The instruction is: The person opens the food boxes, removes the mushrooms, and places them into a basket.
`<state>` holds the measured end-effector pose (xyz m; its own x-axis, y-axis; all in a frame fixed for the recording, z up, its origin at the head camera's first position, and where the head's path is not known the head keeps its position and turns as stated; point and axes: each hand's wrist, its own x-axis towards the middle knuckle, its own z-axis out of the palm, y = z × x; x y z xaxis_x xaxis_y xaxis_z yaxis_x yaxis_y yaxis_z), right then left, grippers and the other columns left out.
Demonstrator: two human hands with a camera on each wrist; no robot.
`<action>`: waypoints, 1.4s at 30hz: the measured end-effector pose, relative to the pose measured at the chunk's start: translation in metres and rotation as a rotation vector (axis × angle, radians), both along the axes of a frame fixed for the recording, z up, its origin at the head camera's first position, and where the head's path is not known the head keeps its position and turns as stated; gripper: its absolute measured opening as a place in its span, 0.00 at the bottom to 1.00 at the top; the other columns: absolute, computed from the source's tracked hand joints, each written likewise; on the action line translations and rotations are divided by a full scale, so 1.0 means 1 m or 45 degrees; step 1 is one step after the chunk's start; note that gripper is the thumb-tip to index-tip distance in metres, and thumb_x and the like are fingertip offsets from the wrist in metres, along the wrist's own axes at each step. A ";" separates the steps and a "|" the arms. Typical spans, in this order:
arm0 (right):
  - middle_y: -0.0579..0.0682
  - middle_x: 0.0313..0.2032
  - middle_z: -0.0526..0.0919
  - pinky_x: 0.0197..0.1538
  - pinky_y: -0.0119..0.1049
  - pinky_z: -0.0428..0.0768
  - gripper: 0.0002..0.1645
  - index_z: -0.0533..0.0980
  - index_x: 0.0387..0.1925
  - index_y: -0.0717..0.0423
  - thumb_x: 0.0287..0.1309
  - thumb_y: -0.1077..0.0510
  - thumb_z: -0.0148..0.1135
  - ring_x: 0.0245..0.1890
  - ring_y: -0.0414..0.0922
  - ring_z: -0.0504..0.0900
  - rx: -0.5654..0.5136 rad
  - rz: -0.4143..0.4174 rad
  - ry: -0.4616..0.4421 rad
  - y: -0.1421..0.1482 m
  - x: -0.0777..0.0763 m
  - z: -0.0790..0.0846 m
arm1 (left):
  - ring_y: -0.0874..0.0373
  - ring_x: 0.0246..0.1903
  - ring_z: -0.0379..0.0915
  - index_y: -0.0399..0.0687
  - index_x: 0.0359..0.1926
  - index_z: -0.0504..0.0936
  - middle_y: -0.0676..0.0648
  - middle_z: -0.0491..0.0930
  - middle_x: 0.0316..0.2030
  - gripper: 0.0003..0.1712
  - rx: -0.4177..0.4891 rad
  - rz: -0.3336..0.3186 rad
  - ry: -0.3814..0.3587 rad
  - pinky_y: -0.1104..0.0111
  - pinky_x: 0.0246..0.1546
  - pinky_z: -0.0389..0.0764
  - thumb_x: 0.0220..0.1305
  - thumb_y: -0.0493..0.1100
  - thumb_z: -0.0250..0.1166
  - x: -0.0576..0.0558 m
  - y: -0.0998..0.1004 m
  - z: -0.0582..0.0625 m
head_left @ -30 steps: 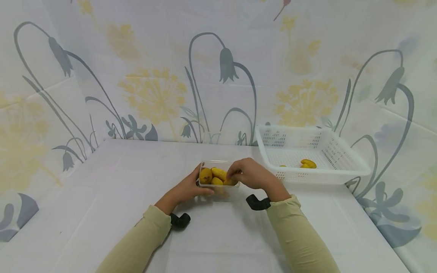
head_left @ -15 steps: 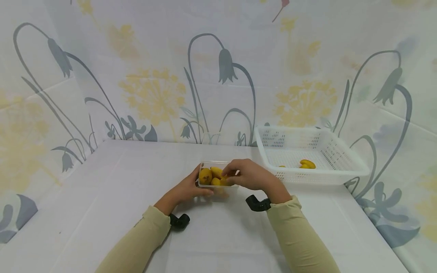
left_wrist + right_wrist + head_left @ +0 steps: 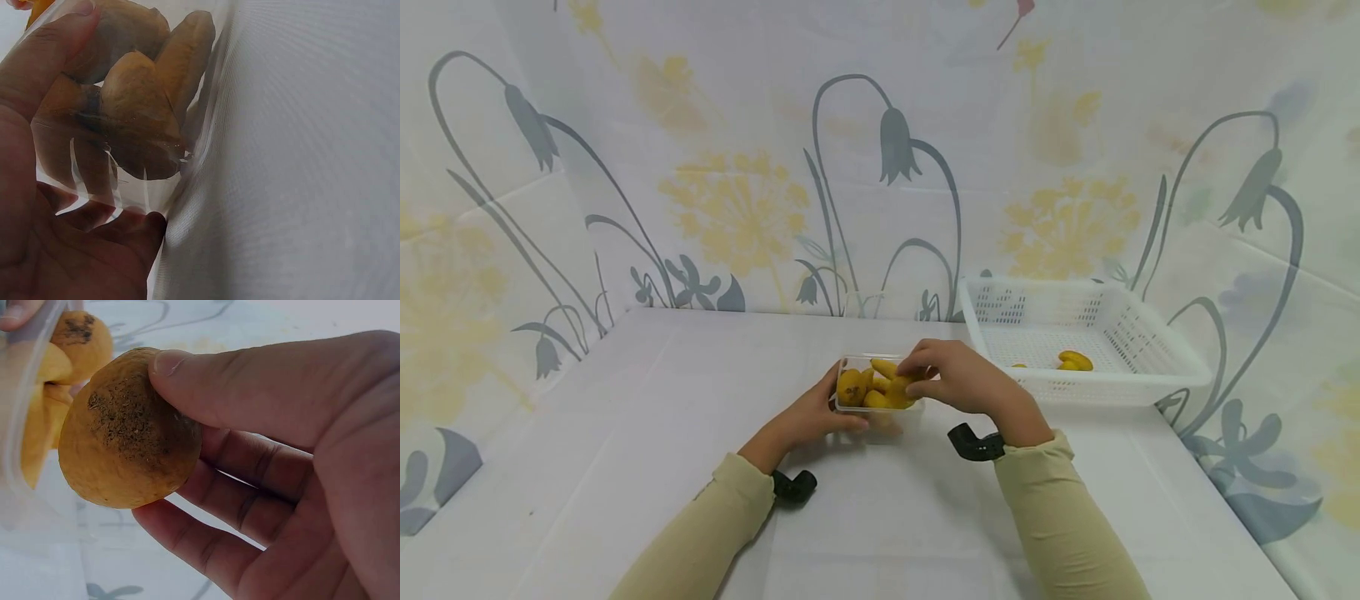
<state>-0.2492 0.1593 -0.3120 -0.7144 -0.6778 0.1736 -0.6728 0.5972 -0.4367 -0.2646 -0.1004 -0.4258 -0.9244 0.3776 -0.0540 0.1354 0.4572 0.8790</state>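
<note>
A clear plastic box [image 3: 877,410] stands on the table with several small yellow mangoes [image 3: 852,387] in it. My left hand [image 3: 808,415] grips its left side, thumb in front and fingers round behind; the left wrist view shows the fruit through the clear wall [image 3: 144,119]. Between the thumb and fingers of my right hand [image 3: 962,379] is a mango [image 3: 128,434], held over the right end of the box. Dark speckles mark its skin. In the right wrist view this mango hangs apart from the box wall, with other mangoes [image 3: 81,347] behind it.
A white perforated plastic basket [image 3: 1097,387] stands at the back right of the table, with a few yellow mangoes [image 3: 1077,361] in it. Its front rim partly hides one of them. A flowered cloth [image 3: 880,167] hangs behind the white table [image 3: 880,517].
My right hand has come up and slightly right, lifting a mango that was down among the others in the box. Another mango there lies at a new angle. My left hand stays put.
</note>
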 end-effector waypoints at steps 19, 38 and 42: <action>0.50 0.44 0.82 0.52 0.44 0.82 0.17 0.81 0.51 0.54 0.61 0.57 0.65 0.46 0.46 0.81 -0.169 -0.279 0.105 0.058 -0.008 0.017 | 0.48 0.75 0.45 0.61 0.78 0.36 0.46 0.48 0.76 0.71 0.006 -0.009 0.004 0.49 0.71 0.58 0.44 0.63 0.76 -0.003 0.000 -0.003; 0.52 0.49 0.80 0.51 0.47 0.81 0.18 0.79 0.55 0.56 0.65 0.56 0.61 0.49 0.51 0.81 -0.228 -0.473 0.084 0.106 -0.018 0.012 | 0.48 0.75 0.45 0.60 0.78 0.36 0.47 0.47 0.76 0.71 -0.009 -0.013 0.003 0.49 0.71 0.57 0.44 0.63 0.76 -0.003 0.000 -0.003; 0.54 0.50 0.80 0.53 0.49 0.80 0.20 0.78 0.56 0.57 0.66 0.54 0.60 0.50 0.53 0.81 -0.214 -0.512 0.054 0.115 -0.021 0.009 | 0.47 0.75 0.45 0.59 0.78 0.36 0.45 0.47 0.76 0.71 -0.013 -0.019 0.007 0.49 0.71 0.58 0.46 0.62 0.76 -0.002 0.000 -0.003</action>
